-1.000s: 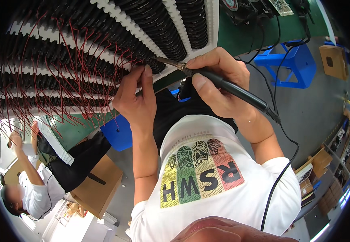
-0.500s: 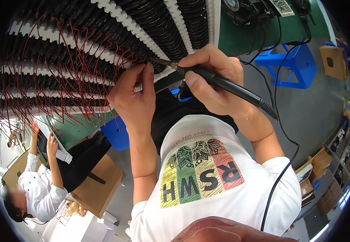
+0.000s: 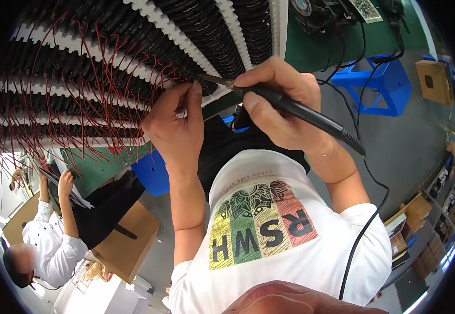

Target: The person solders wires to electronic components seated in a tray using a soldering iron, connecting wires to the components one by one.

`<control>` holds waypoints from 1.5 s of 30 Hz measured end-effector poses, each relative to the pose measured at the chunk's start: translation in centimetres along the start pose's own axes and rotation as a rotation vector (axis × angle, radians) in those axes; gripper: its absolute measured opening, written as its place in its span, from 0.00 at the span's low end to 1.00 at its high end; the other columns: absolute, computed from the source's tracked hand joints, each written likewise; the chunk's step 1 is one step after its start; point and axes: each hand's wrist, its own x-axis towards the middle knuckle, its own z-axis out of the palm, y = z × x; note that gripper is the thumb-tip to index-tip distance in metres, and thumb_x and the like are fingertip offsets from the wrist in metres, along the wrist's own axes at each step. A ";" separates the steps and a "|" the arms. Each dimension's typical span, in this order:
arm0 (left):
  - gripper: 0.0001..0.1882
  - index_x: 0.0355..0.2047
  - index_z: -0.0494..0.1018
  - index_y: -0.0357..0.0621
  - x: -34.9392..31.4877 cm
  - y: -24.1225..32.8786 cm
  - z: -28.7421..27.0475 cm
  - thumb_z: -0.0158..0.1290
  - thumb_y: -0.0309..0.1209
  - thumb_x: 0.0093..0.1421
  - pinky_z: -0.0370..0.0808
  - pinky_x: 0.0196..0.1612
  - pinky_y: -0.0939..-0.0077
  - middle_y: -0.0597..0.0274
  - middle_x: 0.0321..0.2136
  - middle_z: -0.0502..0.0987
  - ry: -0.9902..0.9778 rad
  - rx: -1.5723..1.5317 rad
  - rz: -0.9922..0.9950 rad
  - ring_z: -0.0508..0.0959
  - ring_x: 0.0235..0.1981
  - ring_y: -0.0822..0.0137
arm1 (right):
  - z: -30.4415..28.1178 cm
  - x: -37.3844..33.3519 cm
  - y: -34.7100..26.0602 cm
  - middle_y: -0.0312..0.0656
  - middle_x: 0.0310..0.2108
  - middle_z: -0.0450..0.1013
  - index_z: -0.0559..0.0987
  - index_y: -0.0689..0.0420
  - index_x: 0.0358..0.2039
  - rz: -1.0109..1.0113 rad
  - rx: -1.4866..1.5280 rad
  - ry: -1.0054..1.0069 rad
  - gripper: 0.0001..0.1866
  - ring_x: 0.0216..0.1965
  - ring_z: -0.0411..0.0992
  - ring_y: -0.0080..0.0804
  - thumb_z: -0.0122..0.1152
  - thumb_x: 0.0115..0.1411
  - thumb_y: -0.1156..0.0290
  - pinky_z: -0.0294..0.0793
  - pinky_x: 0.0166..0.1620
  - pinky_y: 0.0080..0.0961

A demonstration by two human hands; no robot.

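Observation:
My right hand (image 3: 302, 88) grips a black soldering iron (image 3: 311, 118) like a pen, its metal tip pointing left at a row of black ring-shaped parts (image 3: 198, 26). Just left of the tip, my left hand (image 3: 176, 125) is closed in a pinch. What lies between its fingertips is too small to make out. Thin red wires (image 3: 99, 97) stick out in a tangle from the rows on the left, some close to my left fingers. White toothed strips (image 3: 172, 34) separate the rows of black parts.
The iron's black cable (image 3: 366, 230) runs down past my right arm. A blue stool (image 3: 376, 86) and a cardboard box (image 3: 433, 81) stand at right. Tools lie on the green table (image 3: 311, 49). At left, a person (image 3: 54, 246) in white holds papers.
Both my hands have shifted very slightly right, and the iron's tip has drawn back a little from my left fingertips. The person at left has moved their head and hands.

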 end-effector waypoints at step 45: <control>0.10 0.34 0.81 0.39 -1.2 -25.7 -9.8 0.62 0.35 0.62 0.71 0.23 0.77 0.59 0.24 0.82 0.456 0.238 -0.222 0.74 0.18 0.71 | -3.0 -2.2 4.8 0.34 0.23 0.66 0.71 0.56 0.49 -0.370 0.141 0.286 0.14 0.17 0.57 0.18 0.54 0.64 0.67 0.57 0.23 0.15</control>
